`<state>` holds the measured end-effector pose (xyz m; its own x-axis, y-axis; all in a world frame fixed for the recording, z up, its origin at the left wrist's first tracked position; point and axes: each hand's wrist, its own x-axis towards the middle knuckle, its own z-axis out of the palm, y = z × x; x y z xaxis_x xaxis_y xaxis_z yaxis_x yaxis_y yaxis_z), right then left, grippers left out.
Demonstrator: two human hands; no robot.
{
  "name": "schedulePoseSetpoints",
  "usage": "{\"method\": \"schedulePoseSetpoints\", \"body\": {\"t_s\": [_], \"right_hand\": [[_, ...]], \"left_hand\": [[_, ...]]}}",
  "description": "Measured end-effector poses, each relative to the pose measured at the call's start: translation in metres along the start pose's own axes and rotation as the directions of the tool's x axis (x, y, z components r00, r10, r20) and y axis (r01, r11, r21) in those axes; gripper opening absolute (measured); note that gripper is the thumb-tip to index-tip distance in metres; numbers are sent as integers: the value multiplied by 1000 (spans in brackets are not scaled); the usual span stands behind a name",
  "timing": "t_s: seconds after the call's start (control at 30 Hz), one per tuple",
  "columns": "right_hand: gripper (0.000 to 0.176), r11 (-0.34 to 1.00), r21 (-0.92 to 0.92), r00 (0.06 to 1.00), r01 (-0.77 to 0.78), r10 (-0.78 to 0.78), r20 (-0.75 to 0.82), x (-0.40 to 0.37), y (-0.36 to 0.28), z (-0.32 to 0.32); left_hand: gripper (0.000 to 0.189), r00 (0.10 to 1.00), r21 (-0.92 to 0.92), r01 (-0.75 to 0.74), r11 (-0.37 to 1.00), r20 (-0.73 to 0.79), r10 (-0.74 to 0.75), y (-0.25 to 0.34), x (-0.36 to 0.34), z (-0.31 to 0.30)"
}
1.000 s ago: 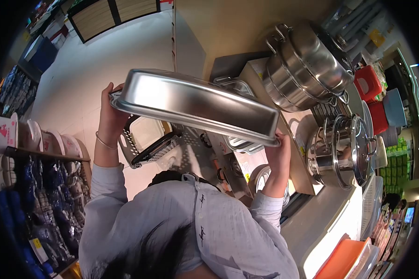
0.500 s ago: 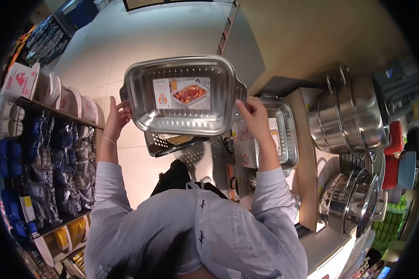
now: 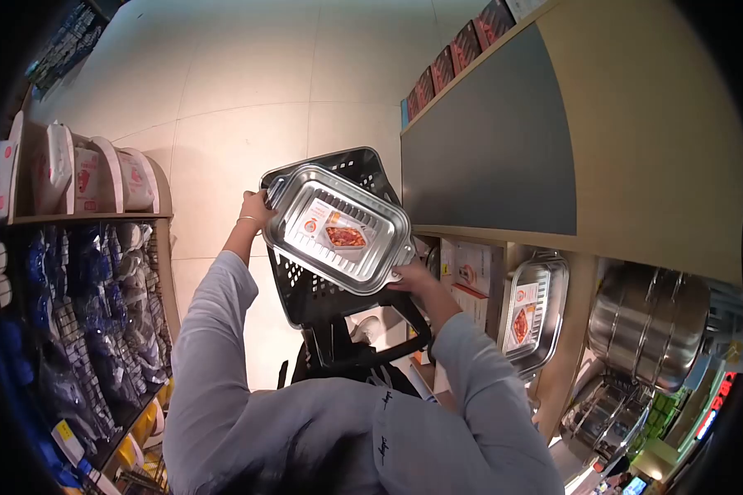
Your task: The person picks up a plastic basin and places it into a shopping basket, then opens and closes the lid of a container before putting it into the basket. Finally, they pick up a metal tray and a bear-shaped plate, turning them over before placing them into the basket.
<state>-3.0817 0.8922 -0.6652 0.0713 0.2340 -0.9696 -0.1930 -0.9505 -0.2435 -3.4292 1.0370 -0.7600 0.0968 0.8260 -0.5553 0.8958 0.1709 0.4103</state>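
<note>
A metal roasting pan (image 3: 371, 216) with a food-picture label inside is tilted over a black shopping basket (image 3: 309, 309) with a perforated wall. My left hand (image 3: 257, 210) is closed on the handle at the pan's upper left end. At the lower right handle, my right hand (image 3: 414, 278) grips the pan, its fingers partly hidden and a little blurred. The pan covers most of the basket's inside, so whether it rests on anything there is hidden.
On the right shelf lies a similar pan (image 3: 527, 318), with boxes (image 3: 469, 272) beside it and steel pots (image 3: 648, 326) farther right. A grey panel (image 3: 491, 140) stands ahead on the right. The left rack holds bagged goods (image 3: 99, 289). Pale tiled floor (image 3: 248, 74) stretches ahead.
The pan has moved from upright in front of me to over the basket, lower and turned clockwise, with both hands still on it. The view has shifted, showing more of the basket and right panel.
</note>
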Motion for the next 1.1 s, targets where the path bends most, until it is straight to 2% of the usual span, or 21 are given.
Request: {"method": "schedulePoseSetpoints", "body": {"t_s": [0.03,0.07,0.1,0.13,0.17,0.23,0.27,0.33,0.37,0.47,0.5,0.6,0.67,0.7,0.77,0.8,0.87,1.0,1.1], "right_hand": [[32,997,-38,998,-64,63,-16,30,23,3],[31,970,-115,973,-215,203,-112,56,43,12],[38,957,-34,956,-289,287,-61,76,67,12],[46,940,-79,938,-331,318,-139,55,56,35],[50,904,-78,907,-421,421,-11,77,81,34],[54,852,-28,852,-523,523,8,81,92,35],[54,843,-16,843,-538,538,10,83,96,33],[56,841,127,848,-526,505,162,89,94,34],[56,836,131,843,-533,511,166,94,94,39],[54,889,131,897,-438,441,5,114,102,51],[49,867,133,873,-481,487,-14,124,106,52],[44,845,223,866,-485,499,-9,145,119,58],[48,914,156,907,-375,396,-144,153,129,62],[48,911,161,904,-381,403,-144,153,129,62],[43,920,7,895,-391,382,-229,154,127,63],[43,919,10,894,-394,386,-227,157,129,63],[34,905,-32,882,-423,404,-241,160,132,66],[34,918,82,896,-388,397,-199,178,167,71],[33,931,100,918,-351,363,-157,186,193,77]], "left_hand": [[44,1000,-1,-1,1000,13,1,-4,13,11],[43,999,-62,8,998,-33,-10,-9,26,22],[42,996,-124,15,992,-81,-25,-12,38,31],[40,1000,-112,-16,994,-19,14,-4,42,27],[40,1000,-106,-14,994,-3,14,-5,49,37],[40,982,-123,-169,978,-101,157,-5,61,54],[38,986,-156,-166,974,-47,161,-4,67,63],[38,980,-147,-197,969,-48,192,-4,74,79],[38,983,-176,-183,967,-36,180,-2,78,86],[39,972,-151,-228,962,-102,214,-6,90,107],[39,979,-129,-201,971,-64,194,-6,92,110],[38,984,-79,-179,981,-10,179,-10,100,121],[36,989,-59,-148,987,-36,146,-12,100,131],[36,989,-58,-148,987,-27,147,-12,100,134],[33,994,-96,-113,989,-13,112,-12,101,136],[33,994,-94,-113,989,-9,112,-16,102,143],[31,1000,-51,-12,999,-25,11,-24,105,155],[29,999,-4,5,1000,38,-4,-27,112,160],[37,998,-7,-28,1000,59,28,-32,112,168]]}}
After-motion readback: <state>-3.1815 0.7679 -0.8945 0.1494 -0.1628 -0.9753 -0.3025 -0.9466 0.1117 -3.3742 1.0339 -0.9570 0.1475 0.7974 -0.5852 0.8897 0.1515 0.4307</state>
